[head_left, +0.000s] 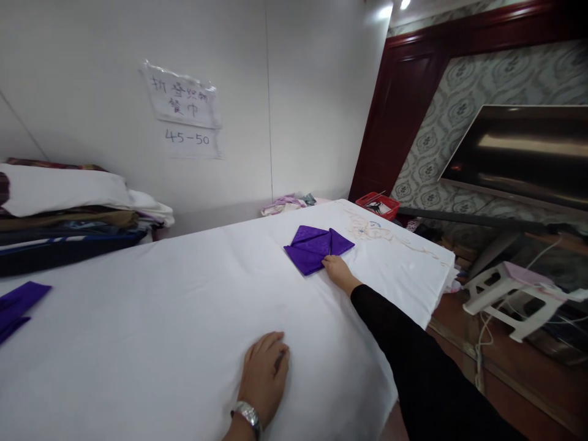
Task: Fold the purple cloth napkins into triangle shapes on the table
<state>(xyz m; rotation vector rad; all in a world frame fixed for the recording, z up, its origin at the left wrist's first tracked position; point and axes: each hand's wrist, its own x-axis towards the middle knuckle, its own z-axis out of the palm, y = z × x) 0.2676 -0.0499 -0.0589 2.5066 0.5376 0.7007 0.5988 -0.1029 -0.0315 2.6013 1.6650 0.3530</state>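
Note:
A folded purple napkin [309, 248] lies on the white-covered table [184, 306], with pointed corners spread to the sides. My right hand [340, 271], in a black sleeve, reaches out to its near edge, fingertips closed on the cloth near the middle. My left hand [265, 375], wearing a silver watch, rests on the tablecloth closer to me. Its fingers are loosely bent and hold nothing. Another purple folded cloth [22, 306] is cut off by the left edge of the view.
A pile of folded fabrics [68, 211] stands at the back left. Beyond the table's far corner is a red basket [379, 205]. A white plastic stool [519, 294] stands at the right, with cables around it. A handwritten paper sign [184, 110] hangs on the wall.

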